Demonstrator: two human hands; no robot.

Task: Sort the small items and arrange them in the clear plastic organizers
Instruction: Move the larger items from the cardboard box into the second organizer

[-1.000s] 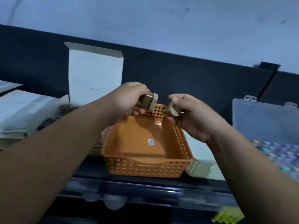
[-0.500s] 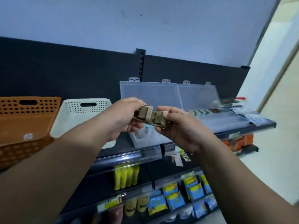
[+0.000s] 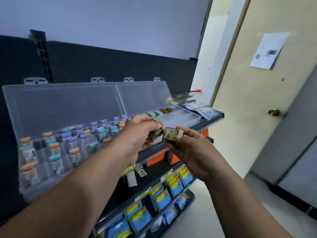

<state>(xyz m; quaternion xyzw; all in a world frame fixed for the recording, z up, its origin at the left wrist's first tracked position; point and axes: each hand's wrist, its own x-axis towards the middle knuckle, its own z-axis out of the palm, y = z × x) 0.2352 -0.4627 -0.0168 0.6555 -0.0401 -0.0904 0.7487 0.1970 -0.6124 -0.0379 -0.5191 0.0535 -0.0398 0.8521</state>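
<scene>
Two small items meet between your hands: a tan item (image 3: 158, 125) pinched in your left hand (image 3: 137, 136), and a mottled tan box (image 3: 172, 136) gripped in your right hand (image 3: 190, 149). Beyond your left hand, the first organizer (image 3: 60, 107) stands lid-open, packed with pastel-capped pieces (image 3: 54, 157). The second organizer (image 3: 180, 116), beyond your fingertips, holds few.

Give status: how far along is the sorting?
Done: left organizer looks full of capped items. In hand: left hand and right hand grip tan packs. To do: right organizer holds only a few pieces at its back; other compartments look bare.
</scene>
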